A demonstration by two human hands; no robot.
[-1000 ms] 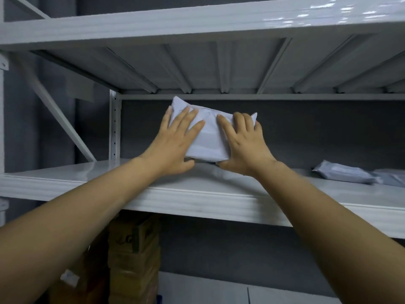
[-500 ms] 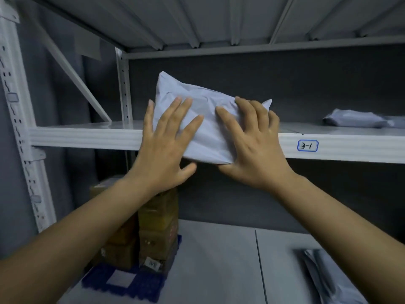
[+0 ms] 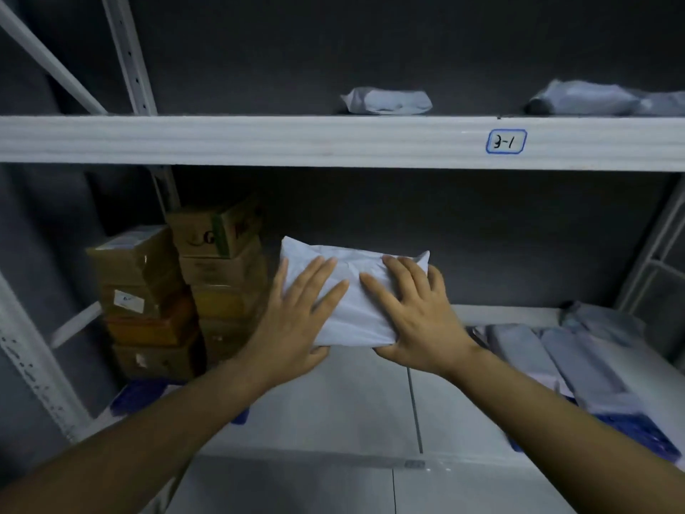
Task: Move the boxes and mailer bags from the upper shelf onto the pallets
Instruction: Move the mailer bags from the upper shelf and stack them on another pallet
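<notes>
A white mailer bag [image 3: 356, 309] is held in the air below the upper shelf [image 3: 296, 142], between both hands. My left hand [image 3: 296, 320] grips its left side with fingers spread over the top and thumb under it. My right hand [image 3: 415, 320] grips its right side the same way. Two more mailer bags [image 3: 387, 101] [image 3: 582, 102] lie on the upper shelf at the right. Stacked cardboard boxes [image 3: 218, 276] stand on a blue pallet [image 3: 137, 396] at the lower left. Several grey mailer bags [image 3: 578, 361] lie on another blue pallet [image 3: 645, 435] at the lower right.
The shelf beam carries a label reading 3-1 [image 3: 506, 142]. White uprights [image 3: 129, 53] and a diagonal brace frame the left side; another upright [image 3: 652, 254] stands at the right. Pale floor panels [image 3: 333, 413] lie between the two pallets.
Both hands have brought the white mailer bag off the upper shelf and down below it. My view has tilted down, so the pallets and floor show.
</notes>
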